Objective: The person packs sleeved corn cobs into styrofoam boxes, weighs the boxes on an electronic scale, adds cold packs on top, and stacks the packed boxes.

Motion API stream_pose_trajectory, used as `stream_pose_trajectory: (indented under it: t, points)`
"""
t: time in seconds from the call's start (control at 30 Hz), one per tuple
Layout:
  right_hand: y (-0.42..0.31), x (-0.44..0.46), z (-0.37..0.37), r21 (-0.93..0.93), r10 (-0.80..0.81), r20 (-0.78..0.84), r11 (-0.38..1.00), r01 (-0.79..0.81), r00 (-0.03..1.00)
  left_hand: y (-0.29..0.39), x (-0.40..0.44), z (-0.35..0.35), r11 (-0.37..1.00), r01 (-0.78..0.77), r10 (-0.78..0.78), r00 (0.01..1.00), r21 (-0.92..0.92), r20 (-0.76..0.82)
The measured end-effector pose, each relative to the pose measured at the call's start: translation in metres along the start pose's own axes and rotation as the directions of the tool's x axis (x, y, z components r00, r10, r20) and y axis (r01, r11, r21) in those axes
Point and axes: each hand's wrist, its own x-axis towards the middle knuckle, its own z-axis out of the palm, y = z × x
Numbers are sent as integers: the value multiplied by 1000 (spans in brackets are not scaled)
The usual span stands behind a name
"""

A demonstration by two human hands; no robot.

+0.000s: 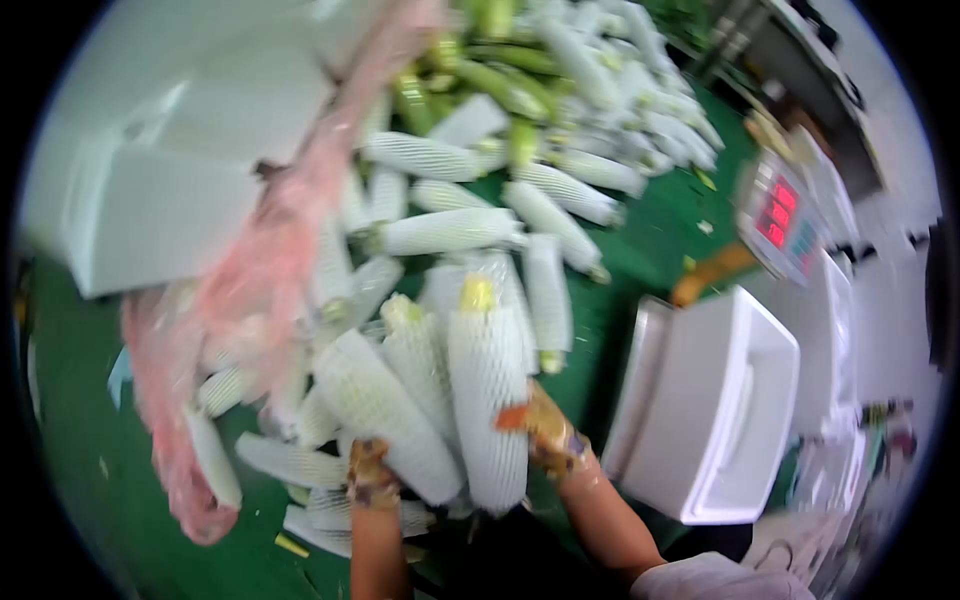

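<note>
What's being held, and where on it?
The right hand holds a netted corn ear by its right side, near mid-length. Whether the left hand grips anything is unclear.

At left, crumpled pink plastic film (270, 262) beside a large white container (165, 205). At right, by the green tabletop (612, 325), an open white foam box (690, 400) near a digital display (778, 212) with red-lit numbers.

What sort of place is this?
Probably a produce packing area: long green cobs, many more in white mesh foam sleeves, a scale with a red digital display, and an open white foam-like box.
</note>
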Motion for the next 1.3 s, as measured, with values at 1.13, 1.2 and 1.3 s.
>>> stream_pose_trajectory:
  t: [1.13,1.2,1.3]
  points:
    - [-165,-265,-197,-684,-491,-545,-209,-699,680,-87,-24,257,116,-877,377,472,465,797]
    - [-169,-266,-207,-707,-442,-579,-145,-692,685,-26,44,206,-390,-740,379,413,548,828]
    - [-213,-270,-191,-719,-250,-680,414,-558,689,12,155,161,-535,-297,491,652,791,577]
